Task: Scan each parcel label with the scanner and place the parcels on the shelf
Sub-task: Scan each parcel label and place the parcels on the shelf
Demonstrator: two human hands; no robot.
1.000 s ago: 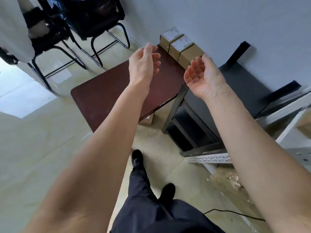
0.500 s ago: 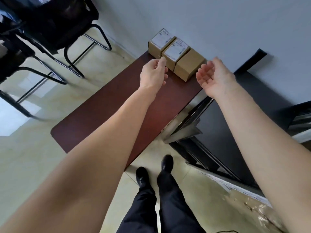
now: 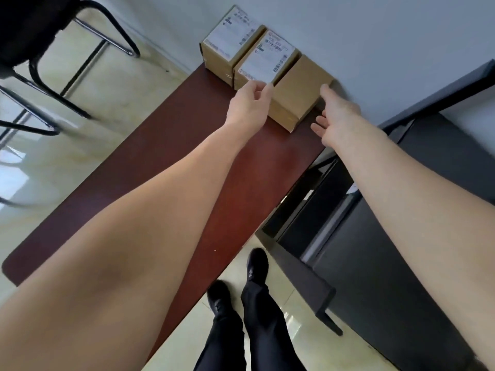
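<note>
Three cardboard parcels stand in a row against the wall at the far end of a dark red table. The left parcel and the middle parcel show white labels on top. The right parcel shows plain brown card. My left hand reaches the left side of the right parcel, its fingertips at the seam beside the middle parcel. My right hand lies with straight fingers along that parcel's right side. No scanner is in view.
A black shelf unit stands to the right of the table, its frame close to the table's edge. Black chairs stand on the tiled floor at the upper left. My feet are on the floor below the table's near corner.
I have stepped closer to the table. Both hands have moved forward from above the table to either side of the right parcel.
</note>
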